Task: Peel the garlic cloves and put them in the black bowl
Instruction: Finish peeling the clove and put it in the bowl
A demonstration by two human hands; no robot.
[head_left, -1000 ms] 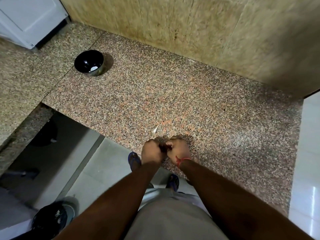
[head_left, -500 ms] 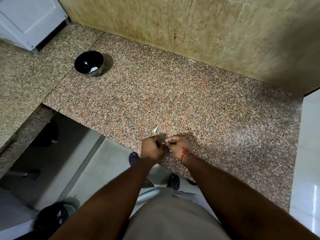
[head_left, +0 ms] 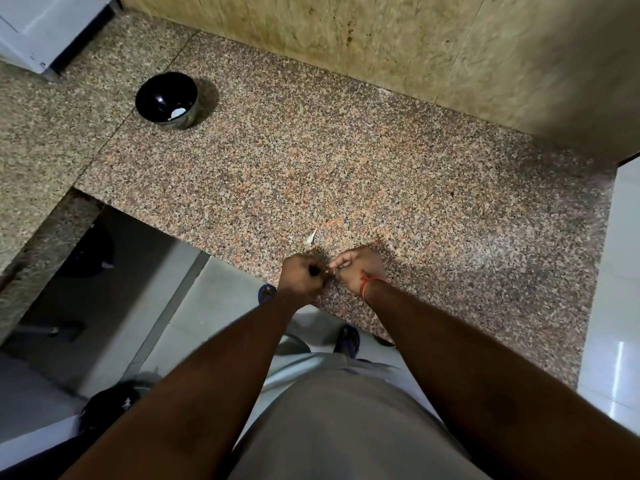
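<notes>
One granite counter (head_left: 346,168); black bowl (head_left: 166,98) far left on it, pale peeled pieces inside. Left hand (head_left: 303,278) and right hand (head_left: 358,268) curled, knuckles near-touching at the near edge, pinching a garlic clove (head_left: 329,270) between them. Peel scrap (head_left: 311,236) just beyond.

Garlic clove (head_left: 329,271) mostly hidden between fingers (head_left: 337,263).

Bare forearms, no sleeves in view; thin red thread (head_left: 370,285) tied round the right wrist; grey-beige top (head_left: 346,427) over the torso; blue sandals (head_left: 347,340) on both feet.
</notes>
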